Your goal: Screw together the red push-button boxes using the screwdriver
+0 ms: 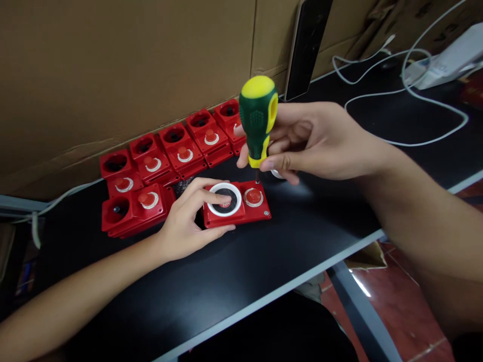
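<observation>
My right hand grips a green and yellow screwdriver near the lower end of its handle. The tool stands nearly upright, its tip at a screw in the far right corner of a red box. That box lies on the dark table and carries a white ring around a black disc, plus a red button with a white collar. From the left, my left hand clasps the box, one finger resting on the disc and the thumb along the near side. Another screw sits in the near right corner.
Several similar red boxes with round openings line the back beside a cardboard wall. One more lies left of my left hand. A phone-like dark slab leans at the back. White cable loops across the right side.
</observation>
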